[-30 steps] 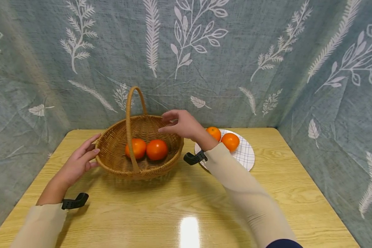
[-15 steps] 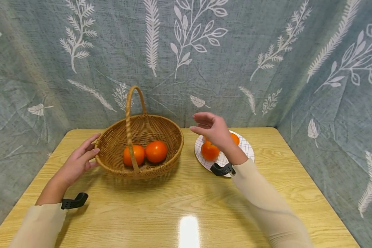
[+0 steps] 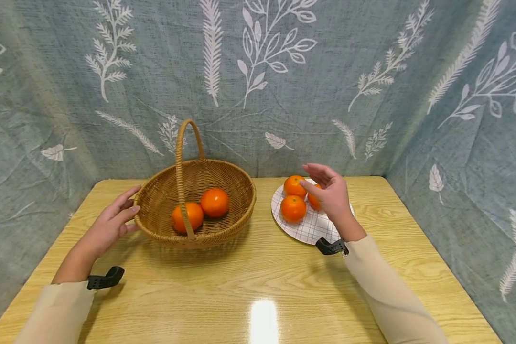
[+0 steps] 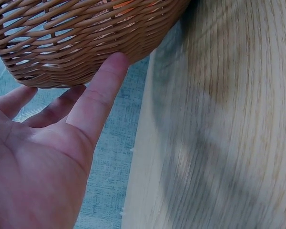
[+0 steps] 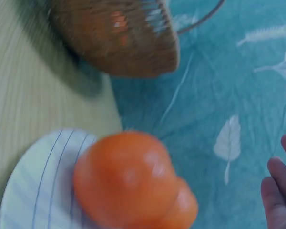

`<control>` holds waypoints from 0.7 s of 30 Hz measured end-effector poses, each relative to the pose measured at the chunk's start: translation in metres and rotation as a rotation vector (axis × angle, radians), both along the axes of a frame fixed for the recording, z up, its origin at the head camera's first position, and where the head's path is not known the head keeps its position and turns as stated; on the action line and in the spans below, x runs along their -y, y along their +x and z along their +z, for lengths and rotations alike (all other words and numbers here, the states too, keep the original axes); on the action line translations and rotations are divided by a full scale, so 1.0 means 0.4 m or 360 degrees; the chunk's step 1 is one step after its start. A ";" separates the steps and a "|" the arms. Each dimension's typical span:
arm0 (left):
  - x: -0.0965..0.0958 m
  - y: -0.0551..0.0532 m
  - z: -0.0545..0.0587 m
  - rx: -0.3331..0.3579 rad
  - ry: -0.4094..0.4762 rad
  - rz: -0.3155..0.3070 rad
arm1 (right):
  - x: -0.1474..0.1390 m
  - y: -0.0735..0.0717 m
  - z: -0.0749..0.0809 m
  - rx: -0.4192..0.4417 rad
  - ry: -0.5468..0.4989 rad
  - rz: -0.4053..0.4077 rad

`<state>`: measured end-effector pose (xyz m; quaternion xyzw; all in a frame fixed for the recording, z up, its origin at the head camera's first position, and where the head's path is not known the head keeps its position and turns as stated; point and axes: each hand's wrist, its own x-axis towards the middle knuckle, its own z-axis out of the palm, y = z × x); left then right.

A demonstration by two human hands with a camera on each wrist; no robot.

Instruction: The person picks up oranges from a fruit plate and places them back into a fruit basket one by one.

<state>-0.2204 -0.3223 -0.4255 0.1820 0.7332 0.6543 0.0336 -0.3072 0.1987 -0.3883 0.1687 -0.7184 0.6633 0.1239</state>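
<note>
At the left of the head view stands a wicker basket (image 3: pixel 236 179) with an arched handle, holding two oranges (image 3: pixel 215 202). The left hand (image 3: pixel 105 227) rests on the basket's left side, its extended thumb touching the outer weave in the left wrist view; other fingers (image 4: pixel 57 107) are partly hidden behind the wall. Three oranges (image 3: pixel 293 209) sit on a round white plate (image 3: pixel 307 233) with a blue grid. The right hand (image 3: pixel 333 196) hovers over the plate with fingers spread from thumb, holding nothing, partly covering the rightmost orange (image 3: pixel 314 199).
A light wooden table (image 3: pixel 198 291) lies under everything, with a bright reflection near its front. Grey-green curtain cloth (image 3: pixel 249 95) with white leaf prints encloses the back and sides. Dark wrist straps (image 3: pixel 333 246) sit on both wrists.
The right hand has moved from over the basket's right rim rightwards to the plate. The two oranges in the basket have shifted slightly. The left hand has stayed at the basket.
</note>
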 end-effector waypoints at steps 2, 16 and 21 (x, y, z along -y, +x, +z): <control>-0.002 -0.001 0.001 0.0006 -0.0007 -0.0004 | -0.017 -0.003 -0.015 0.0001 0.0028 -0.0050; 0.003 -0.004 0.001 0.0007 0.0001 0.0007 | -0.112 -0.018 -0.119 0.0152 0.0024 -0.0397; 0.002 -0.009 -0.004 0.0000 0.0032 -0.0003 | -0.132 -0.028 -0.141 0.0306 0.0049 -0.0373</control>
